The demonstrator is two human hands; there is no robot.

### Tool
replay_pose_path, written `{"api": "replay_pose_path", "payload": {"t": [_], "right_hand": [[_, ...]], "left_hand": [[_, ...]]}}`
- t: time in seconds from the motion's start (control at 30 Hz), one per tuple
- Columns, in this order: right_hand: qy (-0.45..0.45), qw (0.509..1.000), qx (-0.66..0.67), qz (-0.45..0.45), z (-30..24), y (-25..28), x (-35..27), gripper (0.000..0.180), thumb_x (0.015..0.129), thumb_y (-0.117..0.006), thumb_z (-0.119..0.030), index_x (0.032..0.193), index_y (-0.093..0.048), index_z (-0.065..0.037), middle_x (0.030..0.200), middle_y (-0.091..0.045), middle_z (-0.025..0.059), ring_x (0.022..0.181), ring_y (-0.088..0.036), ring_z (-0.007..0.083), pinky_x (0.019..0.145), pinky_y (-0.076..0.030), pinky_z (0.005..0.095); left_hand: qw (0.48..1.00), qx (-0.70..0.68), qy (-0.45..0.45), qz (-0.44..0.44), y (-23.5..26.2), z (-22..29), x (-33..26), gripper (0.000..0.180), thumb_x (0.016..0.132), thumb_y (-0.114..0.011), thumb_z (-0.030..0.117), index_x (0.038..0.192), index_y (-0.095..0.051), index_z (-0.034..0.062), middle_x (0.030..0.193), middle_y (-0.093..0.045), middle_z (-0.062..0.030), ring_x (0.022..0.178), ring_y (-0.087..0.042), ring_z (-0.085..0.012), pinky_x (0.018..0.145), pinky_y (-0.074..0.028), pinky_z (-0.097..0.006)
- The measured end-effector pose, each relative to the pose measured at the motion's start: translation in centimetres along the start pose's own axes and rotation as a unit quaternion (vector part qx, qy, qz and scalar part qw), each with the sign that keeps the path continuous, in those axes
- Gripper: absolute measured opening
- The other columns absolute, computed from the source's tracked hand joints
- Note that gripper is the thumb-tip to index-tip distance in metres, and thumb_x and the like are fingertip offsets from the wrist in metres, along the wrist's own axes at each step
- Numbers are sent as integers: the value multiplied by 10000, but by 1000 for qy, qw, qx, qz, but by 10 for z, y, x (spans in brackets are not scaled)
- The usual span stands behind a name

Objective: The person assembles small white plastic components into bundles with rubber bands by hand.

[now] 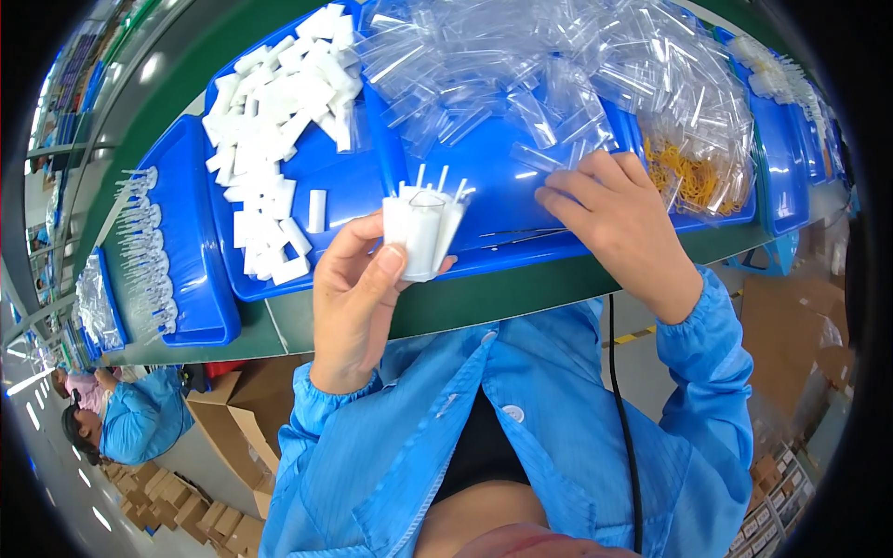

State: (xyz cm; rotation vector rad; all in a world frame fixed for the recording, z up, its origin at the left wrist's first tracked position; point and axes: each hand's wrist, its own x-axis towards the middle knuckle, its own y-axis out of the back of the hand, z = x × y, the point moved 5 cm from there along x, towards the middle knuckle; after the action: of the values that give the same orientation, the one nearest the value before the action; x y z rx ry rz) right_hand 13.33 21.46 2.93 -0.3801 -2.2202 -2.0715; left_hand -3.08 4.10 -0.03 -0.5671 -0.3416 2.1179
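My left hand (358, 288) is closed round a bundle of short white cylinders (421, 237), held upright over the front edge of the blue tray. Several thin white sticks (442, 177) poke out of the bundle's top. My right hand (619, 209) is over the tray's right part, its fingers bent and close together. Beside its fingertips lie clear plastic sleeves (535, 116); whatever those fingers may hold does not show clearly. Yellow rubber bands (693, 177) lie just right of this hand.
White cylinders (279, 139) are heaped in the left blue tray (349, 191). Farther left, a blue tray (200, 270) bears a row of clear-and-white thin parts (149, 242). Thin dark rods (526, 237) lie by the front rim. A black cable (621, 400) hangs at my front. A co-worker (144, 414) sits left.
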Motion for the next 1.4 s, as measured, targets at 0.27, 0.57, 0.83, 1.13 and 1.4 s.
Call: {"api": "replay_pose_path", "payload": {"t": [0.27, 0.57, 0.83, 1.13, 1.4], "right_hand": [[-4, 996, 89, 30, 4, -9, 18, 226, 738, -747, -99, 947, -663, -87, 1146, -628, 38, 1035, -536, 228, 875, -412, 346], [-240, 750, 521, 329, 1, -6, -7, 320, 913, -696, -105, 1192, -557, -34, 959, -688, 56, 885, -644, 126, 797, -516, 264], [-189, 700, 583, 366, -52, -9, -16, 338, 922, -672, -132, 1235, -565, -62, 902, -665, 80, 779, -683, 142, 699, -548, 294], [-153, 665, 555, 476, -57, -1, -62, 323, 924, -658, -125, 1222, -559, -49, 886, -658, 77, 746, -693, 202, 653, -534, 319], [-208, 625, 553, 510, -43, -6, -84, 376, 892, -679, -62, 1247, -556, -61, 989, -655, 86, 853, -681, 131, 700, -549, 289]], "left_hand": [[995, -83, 42, -20, -3, -8, -8, 305, 989, -607, 201, 1210, -580, -8, 1189, -651, -180, 1076, -671, -287, 930, -571, -502], [998, -1, -57, -30, -1, -10, -28, 309, 974, -621, 172, 1202, -571, -31, 1208, -621, -172, 1088, -643, -283, 927, -559, -522], [983, 83, -166, 11, 1, 2, -45, 494, 1006, -570, 251, 1388, -431, -30, 1397, -500, -202, 1285, -515, -344, 997, -500, -468], [975, 147, -157, -49, -48, -1, -42, 553, 1018, -544, 300, 1439, -388, -23, 1442, -475, -190, 1322, -485, -312, 1059, -443, -409], [946, 259, -187, -58, -49, -15, -43, 369, 992, -592, 150, 1305, -529, -35, 1311, -577, -184, 1192, -580, -289, 976, -512, -442]]}}
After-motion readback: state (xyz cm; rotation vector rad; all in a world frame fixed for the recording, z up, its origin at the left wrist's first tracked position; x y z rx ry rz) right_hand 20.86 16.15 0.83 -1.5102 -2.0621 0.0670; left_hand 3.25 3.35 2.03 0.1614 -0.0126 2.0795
